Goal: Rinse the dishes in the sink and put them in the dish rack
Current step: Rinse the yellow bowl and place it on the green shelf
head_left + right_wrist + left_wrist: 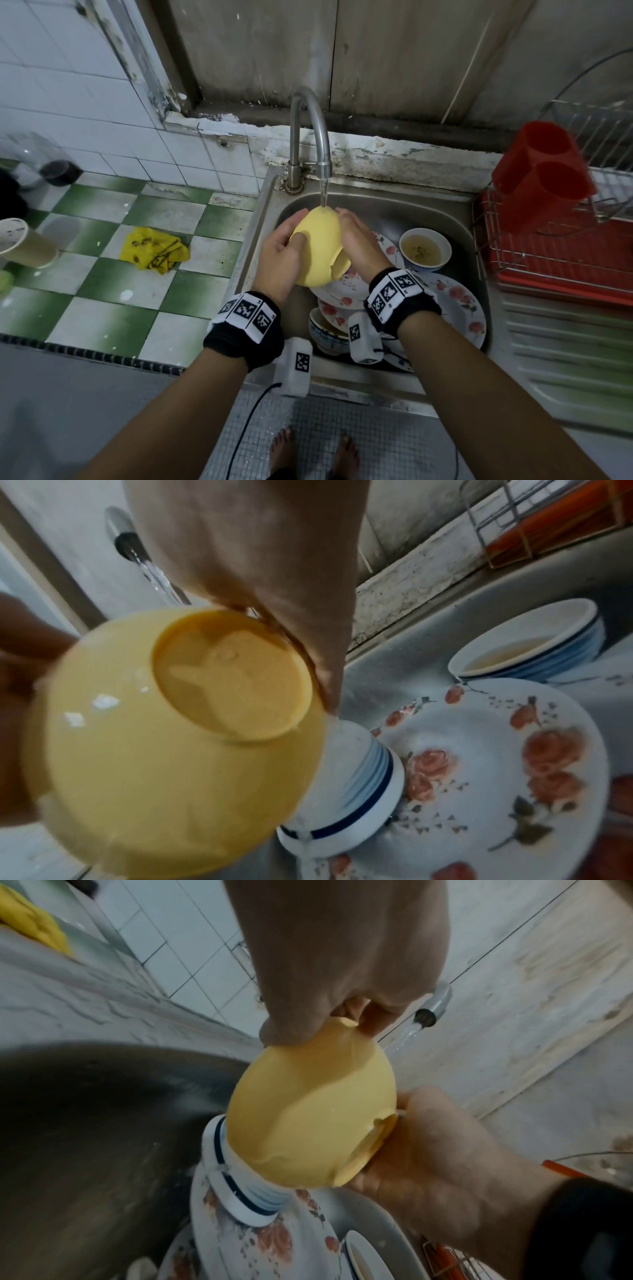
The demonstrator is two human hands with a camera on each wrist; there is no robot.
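Observation:
I hold a yellow bowl (pixel 318 246) tilted on its side over the sink (pixel 376 205), under water running from the faucet (pixel 308 130). My left hand (pixel 296 229) grips its rim, thumb on the outer wall. My right hand (pixel 347 224) lies flat against the bowl's foot side with straight fingers. The left wrist view shows the yellow bowl (pixel 308 1110) pinched at the rim by the left hand (pixel 325 1001). In the right wrist view the right hand (pixel 274 615) runs along the yellow bowl (pixel 154 750) beside its foot ring.
Below the bowl lie floral plates (pixel 459 308), a small bowl of murky liquid (pixel 424 250) and a blue-banded bowl (pixel 325 332). A wire dish rack (pixel 548 260) with a red cutlery holder (pixel 544 171) stands to the right. A yellow cloth (pixel 154 250) and a paper cup (pixel 24 243) are on the left counter.

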